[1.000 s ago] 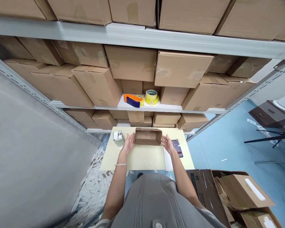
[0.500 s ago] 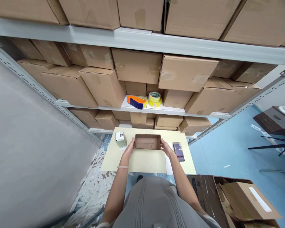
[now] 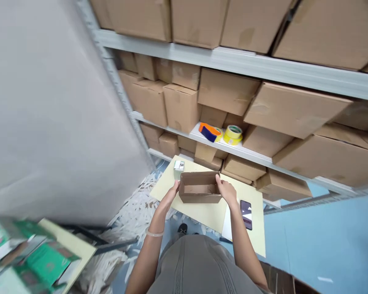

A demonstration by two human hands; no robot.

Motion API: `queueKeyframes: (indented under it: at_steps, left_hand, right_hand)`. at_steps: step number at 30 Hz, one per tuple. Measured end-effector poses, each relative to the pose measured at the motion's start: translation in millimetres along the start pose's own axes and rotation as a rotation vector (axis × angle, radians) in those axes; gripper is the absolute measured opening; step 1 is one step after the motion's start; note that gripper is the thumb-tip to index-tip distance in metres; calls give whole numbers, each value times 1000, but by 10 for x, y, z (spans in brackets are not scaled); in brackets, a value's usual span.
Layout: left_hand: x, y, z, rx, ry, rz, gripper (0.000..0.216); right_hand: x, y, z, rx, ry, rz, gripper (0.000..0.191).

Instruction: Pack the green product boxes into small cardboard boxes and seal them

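while our forearms [image 3: 145, 255] stretch forward, our left grip [image 3: 169, 196] holds the left end of the open box [image 3: 200, 198] over the counter [image 3: 202, 214], and our right grip [image 3: 227, 191] clasps its right end, thumb uppermost.

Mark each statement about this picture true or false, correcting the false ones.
1. The left hand and right hand hold an open brown carton. True.
2. The phone lies left of the carton. False: the phone lies to its right.
3. Yellow tape rolls sit on the shelf. True.
4. A bracelet circles the right wrist. False: the bracelet is on the left one.
5. A small box stands on the table. True.
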State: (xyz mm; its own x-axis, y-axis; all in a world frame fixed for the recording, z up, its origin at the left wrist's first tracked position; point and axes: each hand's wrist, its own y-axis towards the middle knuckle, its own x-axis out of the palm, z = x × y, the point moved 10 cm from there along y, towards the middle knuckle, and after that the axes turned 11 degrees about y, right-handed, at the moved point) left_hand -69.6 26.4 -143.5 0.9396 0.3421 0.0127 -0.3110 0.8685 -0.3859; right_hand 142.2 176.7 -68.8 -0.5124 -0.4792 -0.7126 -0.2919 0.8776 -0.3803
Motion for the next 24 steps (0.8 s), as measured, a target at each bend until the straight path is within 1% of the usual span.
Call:
queueKeyframes:
  at_steps: [2, 5, 8, 11, 14, 18, 21, 24]
  left_hand:
    - [-247, -406, -2, 2, -22, 101, 66]
    - [-627, -1065, -68, 33, -77, 286, 67]
    - [-965, -1749, -281, 39, -144, 504, 66]
    - [-1190, -2421, -595, 32, -249, 701, 65]
    - [-1326, -3070, -946, -3, -323, 893, 66]
    - [-1494, -3895, -1319, -55, -317, 1189, 67]
    - [-1647, -4454, -1479, -96, -284, 1394, 66]
    - [-1854, -4924, -1537, -95, -245, 1543, 67]
  right_hand:
    - [139, -125, -364, -90, -84, -54, 83]
    - [502, -368, -897, -249, -165, -166, 83]
    - [962, -692, -1350, -402, -251, -282, 84]
    - [1465, -1097, -1689, -528, -336, -390, 83]
    - [1995, -1608, -1927, -682, -410, -504, 81]
    - [2597, -2310, -2081, -870, -461, -610, 74]
    - [2929, -2770, -2192, -967, -404, -697, 71]
    - [3207, -3162, -2353, -1038, -356, -770, 71]
